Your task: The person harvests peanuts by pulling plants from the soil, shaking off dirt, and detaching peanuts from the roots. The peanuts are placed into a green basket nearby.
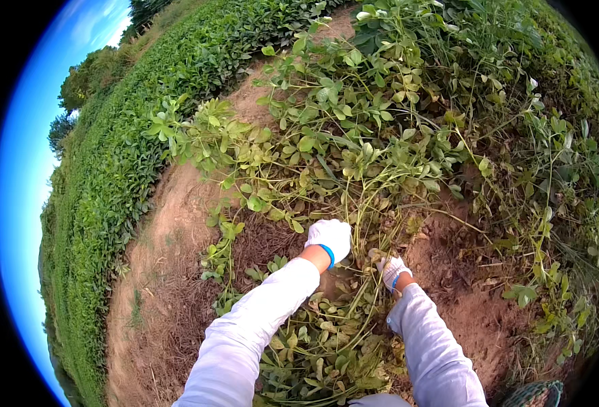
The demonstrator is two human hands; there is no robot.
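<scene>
My left hand (331, 238), in a white knit glove with a blue cuff, is curled at the base of leafy stems (361, 213), which look like peanut stems. Its fingers are mostly hidden on the far side, against the stems. Lower and to the right, my right hand (393, 270) wears a matching glove, its fingertips soiled. It touches the same clump near the soil, and its grip is partly hidden. The yellowing foliage (360, 163) spreads out beyond both hands. Between my forearms lie more leafy plants (325, 356), their stems running up towards my hands.
Bare reddish soil (482, 320) lies right of my right arm. A dirt strip (172, 203) on the left borders a dense green crop row (126, 137). Tangled weeds and vines (549, 203) stand at the right. Part of a green woven object (533, 394) shows at the lower right.
</scene>
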